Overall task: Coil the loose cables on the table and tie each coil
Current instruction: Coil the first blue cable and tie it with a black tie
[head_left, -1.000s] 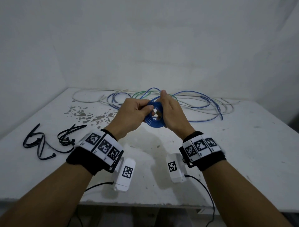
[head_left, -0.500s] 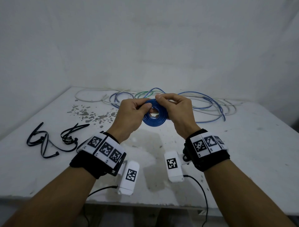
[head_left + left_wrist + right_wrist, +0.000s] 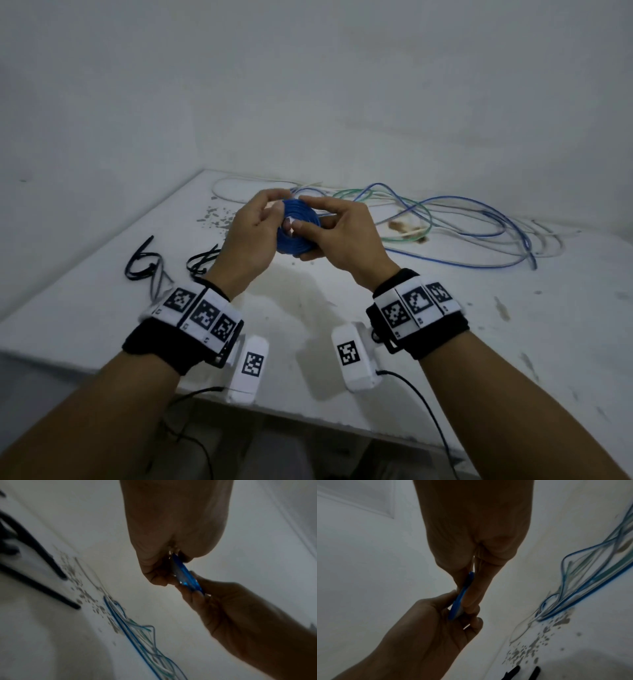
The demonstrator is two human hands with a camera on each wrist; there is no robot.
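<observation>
A small tight coil of blue cable (image 3: 297, 226) is held above the table between both hands. My left hand (image 3: 255, 229) grips its left side with curled fingers. My right hand (image 3: 330, 226) pinches its right side, thumb across the coil's face. The wrist views show the blue coil (image 3: 186, 574) (image 3: 462, 597) edge-on between the fingers of both hands. Loose blue, green and white cables (image 3: 445, 219) lie tangled on the table behind the hands. Black ties (image 3: 147, 263) lie at the left.
The white table (image 3: 513, 342) stands in a corner between white walls. Grey paint spatter (image 3: 215, 219) marks the table behind the left hand, and a brown stain (image 3: 404, 228) sits among the cables. The table's front edge runs just below my wrists.
The view has shifted right and down. Both hands have turned the blue coil and changed their grip, the right thumb now lying over its face.
</observation>
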